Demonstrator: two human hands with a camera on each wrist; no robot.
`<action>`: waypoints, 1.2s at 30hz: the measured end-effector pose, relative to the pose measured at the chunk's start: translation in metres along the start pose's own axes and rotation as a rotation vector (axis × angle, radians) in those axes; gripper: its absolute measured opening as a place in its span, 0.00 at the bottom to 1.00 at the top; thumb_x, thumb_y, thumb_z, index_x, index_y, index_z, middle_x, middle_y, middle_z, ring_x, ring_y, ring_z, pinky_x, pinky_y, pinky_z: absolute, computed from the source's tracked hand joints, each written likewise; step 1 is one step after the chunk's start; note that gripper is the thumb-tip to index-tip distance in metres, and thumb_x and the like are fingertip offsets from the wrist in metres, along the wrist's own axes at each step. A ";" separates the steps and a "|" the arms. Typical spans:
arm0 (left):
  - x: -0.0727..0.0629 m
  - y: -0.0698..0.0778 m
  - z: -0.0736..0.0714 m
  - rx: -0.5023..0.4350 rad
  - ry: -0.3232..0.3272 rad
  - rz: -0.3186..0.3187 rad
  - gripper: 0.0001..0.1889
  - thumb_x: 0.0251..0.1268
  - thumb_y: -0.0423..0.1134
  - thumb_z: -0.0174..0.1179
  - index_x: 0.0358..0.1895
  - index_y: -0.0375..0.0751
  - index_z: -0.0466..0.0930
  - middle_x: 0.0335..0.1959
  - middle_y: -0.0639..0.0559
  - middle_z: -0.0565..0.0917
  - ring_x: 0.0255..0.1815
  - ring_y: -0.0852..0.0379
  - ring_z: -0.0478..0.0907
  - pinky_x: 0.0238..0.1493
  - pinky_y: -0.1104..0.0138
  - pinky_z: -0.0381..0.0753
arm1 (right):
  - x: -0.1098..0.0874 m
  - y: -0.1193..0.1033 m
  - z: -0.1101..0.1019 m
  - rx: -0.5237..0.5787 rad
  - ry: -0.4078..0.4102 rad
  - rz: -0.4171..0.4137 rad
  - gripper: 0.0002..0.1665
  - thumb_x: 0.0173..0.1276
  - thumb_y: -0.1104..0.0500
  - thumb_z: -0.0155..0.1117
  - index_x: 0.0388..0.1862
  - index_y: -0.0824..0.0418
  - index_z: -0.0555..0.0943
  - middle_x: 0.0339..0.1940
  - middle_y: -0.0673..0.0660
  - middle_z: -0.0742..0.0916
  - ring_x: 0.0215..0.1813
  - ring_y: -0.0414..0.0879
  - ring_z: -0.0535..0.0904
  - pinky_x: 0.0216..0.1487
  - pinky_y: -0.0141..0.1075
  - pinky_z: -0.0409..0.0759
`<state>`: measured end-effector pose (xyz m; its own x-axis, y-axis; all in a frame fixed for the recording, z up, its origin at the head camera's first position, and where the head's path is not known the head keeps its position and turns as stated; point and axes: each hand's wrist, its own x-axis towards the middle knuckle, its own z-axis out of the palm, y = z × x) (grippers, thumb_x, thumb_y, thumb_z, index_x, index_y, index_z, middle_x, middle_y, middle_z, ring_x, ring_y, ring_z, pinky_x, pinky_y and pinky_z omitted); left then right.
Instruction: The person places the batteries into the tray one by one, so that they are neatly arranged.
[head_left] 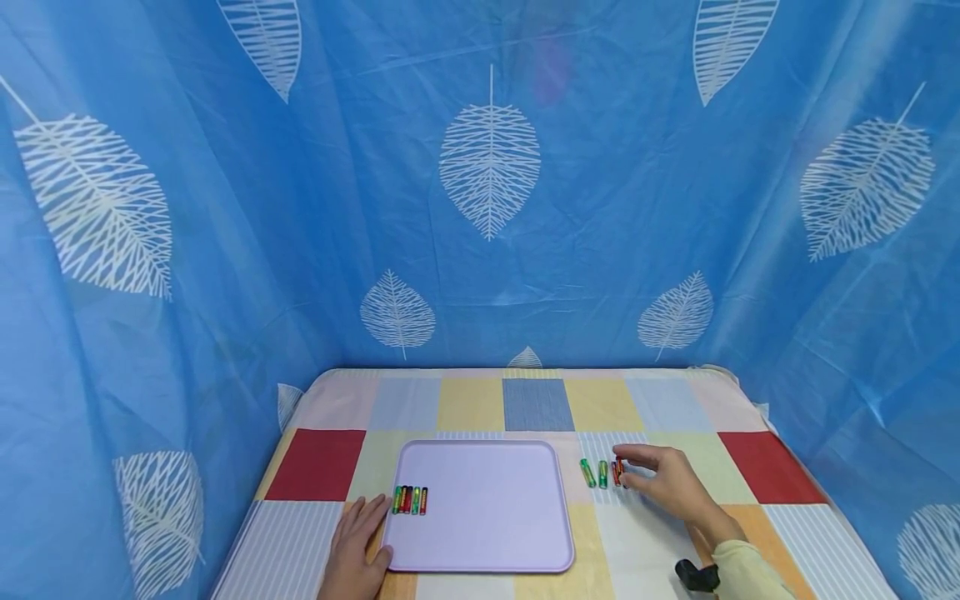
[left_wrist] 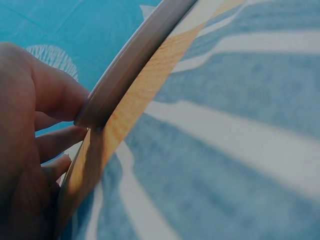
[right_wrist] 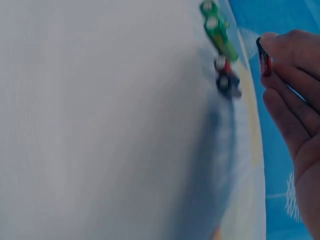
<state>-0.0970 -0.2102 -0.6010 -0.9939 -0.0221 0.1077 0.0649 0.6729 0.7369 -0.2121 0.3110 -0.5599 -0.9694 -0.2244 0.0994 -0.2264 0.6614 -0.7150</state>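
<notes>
My right hand [head_left: 670, 482] pinches a small red-and-black battery [right_wrist: 264, 57] between thumb and fingertips, held upright above the cloth. Just below it stand the other batteries of the right-hand group: green ones [head_left: 603, 474] and red ones [head_left: 615, 473]. At the left, my left hand [head_left: 354, 546] rests beside the pale lilac tray [head_left: 487, 562], fingers stretched along its left side. The left wrist view has its fingers touching the tray rim [left_wrist: 127, 75] near a corner. On the tray, by its left edge, lies a row of several green and red batteries [head_left: 416, 501].
A patchwork cloth [head_left: 536, 406] covers the table under the tray. Blue curtains [head_left: 585, 250] with white leaf prints enclose the back and both sides. A black wrist strap piece [head_left: 696, 575] shows by the right sleeve [head_left: 750, 571].
</notes>
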 end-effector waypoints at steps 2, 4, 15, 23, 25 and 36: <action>0.001 0.000 0.000 -0.004 -0.002 0.004 0.36 0.57 0.28 0.67 0.75 0.34 0.79 0.77 0.33 0.78 0.84 0.25 0.58 0.84 0.29 0.49 | 0.001 -0.007 0.005 0.014 0.005 -0.007 0.28 0.65 0.65 0.81 0.65 0.62 0.89 0.62 0.58 0.92 0.65 0.59 0.89 0.66 0.52 0.89; 0.001 0.000 -0.001 -0.011 -0.007 0.005 0.36 0.56 0.27 0.67 0.75 0.33 0.79 0.76 0.32 0.78 0.84 0.24 0.58 0.84 0.28 0.48 | 0.002 -0.013 0.011 0.029 -0.001 -0.018 0.28 0.65 0.65 0.82 0.64 0.62 0.89 0.62 0.57 0.93 0.65 0.58 0.89 0.66 0.51 0.89; 0.002 0.000 -0.001 -0.021 -0.038 -0.030 0.37 0.56 0.27 0.67 0.75 0.33 0.78 0.78 0.32 0.77 0.85 0.24 0.56 0.85 0.28 0.45 | 0.015 -0.042 0.044 0.093 -0.018 -0.174 0.25 0.67 0.63 0.80 0.63 0.64 0.89 0.59 0.59 0.94 0.59 0.56 0.92 0.61 0.50 0.92; 0.001 -0.001 -0.001 -0.013 -0.017 0.003 0.37 0.55 0.26 0.68 0.74 0.33 0.79 0.77 0.32 0.78 0.84 0.24 0.58 0.84 0.27 0.47 | 0.026 -0.061 0.065 0.161 -0.055 -0.246 0.24 0.67 0.62 0.80 0.62 0.65 0.90 0.60 0.56 0.93 0.59 0.58 0.92 0.64 0.44 0.91; 0.001 -0.001 0.000 -0.016 -0.018 0.004 0.37 0.55 0.26 0.68 0.74 0.33 0.79 0.77 0.32 0.78 0.84 0.24 0.57 0.84 0.28 0.47 | 0.028 -0.067 0.070 0.185 -0.066 -0.252 0.24 0.67 0.63 0.80 0.62 0.66 0.89 0.60 0.57 0.93 0.59 0.58 0.92 0.65 0.42 0.90; 0.001 0.001 0.000 -0.007 -0.046 -0.059 0.37 0.58 0.27 0.67 0.76 0.34 0.77 0.79 0.33 0.76 0.86 0.25 0.54 0.86 0.29 0.43 | 0.037 -0.088 0.099 0.169 -0.142 -0.352 0.24 0.69 0.63 0.79 0.63 0.67 0.89 0.60 0.59 0.93 0.59 0.58 0.92 0.65 0.47 0.91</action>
<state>-0.0978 -0.2096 -0.5995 -0.9991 -0.0274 0.0332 0.0065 0.6659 0.7460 -0.2190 0.1735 -0.5624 -0.8101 -0.5200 0.2707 -0.5118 0.4023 -0.7591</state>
